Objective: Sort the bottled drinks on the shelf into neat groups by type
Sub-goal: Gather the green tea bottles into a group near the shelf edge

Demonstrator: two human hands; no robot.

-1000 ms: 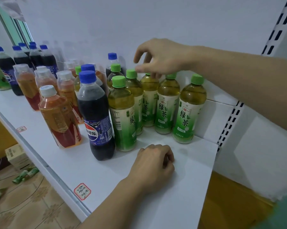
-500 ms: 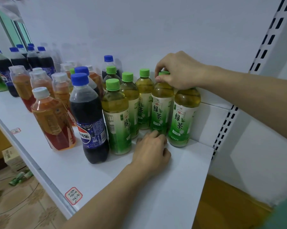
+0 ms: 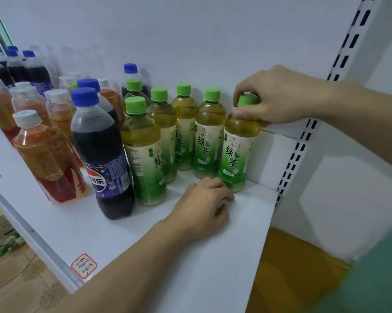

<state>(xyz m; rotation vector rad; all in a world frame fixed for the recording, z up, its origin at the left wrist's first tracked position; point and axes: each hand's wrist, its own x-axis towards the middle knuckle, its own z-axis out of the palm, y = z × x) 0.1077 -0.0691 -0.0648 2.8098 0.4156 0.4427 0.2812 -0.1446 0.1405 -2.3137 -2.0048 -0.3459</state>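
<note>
Gripping the neck of the end tea bottle (image 3: 238, 145) at 3 o'clock on the shelf (image 3: 224, 256), the right hand (image 3: 278, 96) could topple neighbours; the left hand (image 3: 201, 206) rests curled, empty, by its base.

Both forearms are bare as far as they show, with no sleeve, watch, ring or glove on the left hand (image 3: 201, 206) or the right hand (image 3: 281, 96), and a blurred patch of teal-green cloth sits at about four o'clock, at the picture's edge.
</note>
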